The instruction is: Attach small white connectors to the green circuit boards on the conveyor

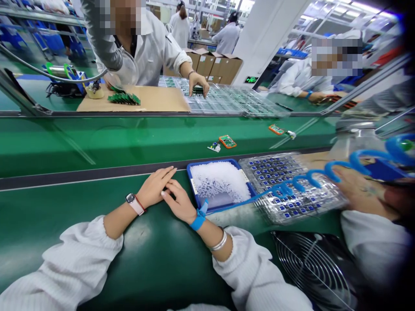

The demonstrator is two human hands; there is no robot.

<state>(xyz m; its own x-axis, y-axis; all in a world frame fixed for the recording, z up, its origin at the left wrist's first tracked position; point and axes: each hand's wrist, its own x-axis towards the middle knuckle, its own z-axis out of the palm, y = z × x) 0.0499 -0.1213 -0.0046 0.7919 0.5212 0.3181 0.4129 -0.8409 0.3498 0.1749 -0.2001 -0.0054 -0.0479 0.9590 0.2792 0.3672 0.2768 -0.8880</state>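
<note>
My left hand (156, 186) lies near the far edge of the green work surface (142, 255), its fingers stretched out and holding nothing. My right hand (180, 203) meets it at the fingertips, also empty with fingers extended. A watch (130, 198) is on my left wrist; a blue strap (198, 219) and silver bracelets (220, 242) are on my right. Just right of my right hand stands a blue tray (192, 180) of small white pieces (223, 179). Beyond my hands, an orange-edged circuit board (227, 141) and a small white part (214, 147) lie on the green belt (136, 138).
Clear trays of blue-and-black parts (285, 181) sit to the right, crossed by a coiled blue cord (301, 178). A co-worker's arm (366, 198) and a black fan (311, 263) are at right. Another orange-edged board (276, 129) lies on the belt. A co-worker's hand (198, 84) is opposite.
</note>
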